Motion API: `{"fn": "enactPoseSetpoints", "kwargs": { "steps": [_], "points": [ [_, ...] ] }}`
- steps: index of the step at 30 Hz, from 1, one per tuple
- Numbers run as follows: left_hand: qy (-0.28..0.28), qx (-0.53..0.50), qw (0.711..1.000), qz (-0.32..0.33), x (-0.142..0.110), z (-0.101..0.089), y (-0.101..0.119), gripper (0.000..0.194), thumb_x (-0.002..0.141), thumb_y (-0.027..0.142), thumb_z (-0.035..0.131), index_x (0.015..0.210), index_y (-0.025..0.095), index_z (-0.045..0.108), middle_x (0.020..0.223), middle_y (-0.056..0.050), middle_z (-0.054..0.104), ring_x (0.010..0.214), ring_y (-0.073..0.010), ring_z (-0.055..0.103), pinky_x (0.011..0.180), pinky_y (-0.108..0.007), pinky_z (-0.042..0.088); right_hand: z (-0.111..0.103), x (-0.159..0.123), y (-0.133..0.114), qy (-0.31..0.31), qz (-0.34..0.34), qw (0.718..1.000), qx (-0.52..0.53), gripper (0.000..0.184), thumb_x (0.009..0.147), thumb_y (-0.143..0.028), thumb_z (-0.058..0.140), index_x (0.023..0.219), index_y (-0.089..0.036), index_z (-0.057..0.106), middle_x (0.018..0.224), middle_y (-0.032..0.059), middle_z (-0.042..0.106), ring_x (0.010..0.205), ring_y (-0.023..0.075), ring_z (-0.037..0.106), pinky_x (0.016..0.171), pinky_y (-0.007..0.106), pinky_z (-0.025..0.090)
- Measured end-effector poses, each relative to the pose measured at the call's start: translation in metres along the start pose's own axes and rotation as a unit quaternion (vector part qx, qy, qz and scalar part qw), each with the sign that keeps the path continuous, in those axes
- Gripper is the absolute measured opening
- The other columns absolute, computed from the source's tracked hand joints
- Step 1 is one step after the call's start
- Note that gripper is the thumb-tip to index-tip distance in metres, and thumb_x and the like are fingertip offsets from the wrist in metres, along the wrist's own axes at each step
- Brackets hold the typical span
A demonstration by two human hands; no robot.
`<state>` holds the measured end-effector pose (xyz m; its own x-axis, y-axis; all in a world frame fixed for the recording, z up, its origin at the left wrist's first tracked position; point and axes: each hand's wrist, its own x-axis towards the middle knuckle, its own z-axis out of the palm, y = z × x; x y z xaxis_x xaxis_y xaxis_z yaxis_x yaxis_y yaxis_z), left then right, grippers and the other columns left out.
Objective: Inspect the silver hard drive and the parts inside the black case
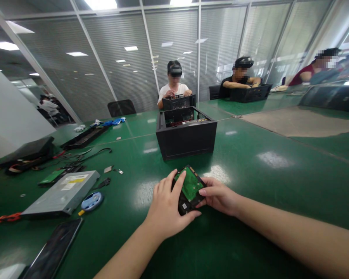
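Observation:
A hard drive (190, 185), black with a green circuit board facing up, is held tilted above the green table (238, 248) between my two hands. My left hand (166, 203) grips it from the left, with fingers along its far left edge and the thumb at the near corner. On the right side, my right hand (218, 195) pinches the drive's edge, thumb on top and fingers beneath. The drive's underside is hidden. Beyond the hands stands a black computer case (187, 139) with its top side uncovered.
To my left lie a silver optical drive (64, 192), a blue round object (92, 201), a phone (54, 248), an orange-handled tool (9, 217) and cables (87, 153). Co-workers sit across the table with cases (178, 101). Brown sheeting (302, 122) lies at the right.

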<state>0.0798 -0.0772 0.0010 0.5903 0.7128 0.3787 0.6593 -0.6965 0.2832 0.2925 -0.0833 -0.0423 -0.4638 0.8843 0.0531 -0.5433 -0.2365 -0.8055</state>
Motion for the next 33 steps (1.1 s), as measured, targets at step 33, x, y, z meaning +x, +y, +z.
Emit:
{"fn": "enactPoseSetpoints", "kwargs": {
  "steps": [33],
  "points": [
    [-0.023, 0.227, 0.901, -0.37, -0.002, -0.02, -0.149, 0.087, 0.073, 0.081, 0.039, 0.141, 0.027, 0.051, 0.125, -0.021, 0.055, 0.116, -0.0448, 0.049, 0.089, -0.055, 0.041, -0.006, 0.003, -0.002, -0.064, 0.05, 0.993, -0.083, 0.046, 0.076, -0.018, 0.069, 0.122, -0.02, 0.063, 0.124, 0.0133, 0.061, 0.091, 0.0189, 0.068, 0.073, 0.028, 0.049]
  ]
}}
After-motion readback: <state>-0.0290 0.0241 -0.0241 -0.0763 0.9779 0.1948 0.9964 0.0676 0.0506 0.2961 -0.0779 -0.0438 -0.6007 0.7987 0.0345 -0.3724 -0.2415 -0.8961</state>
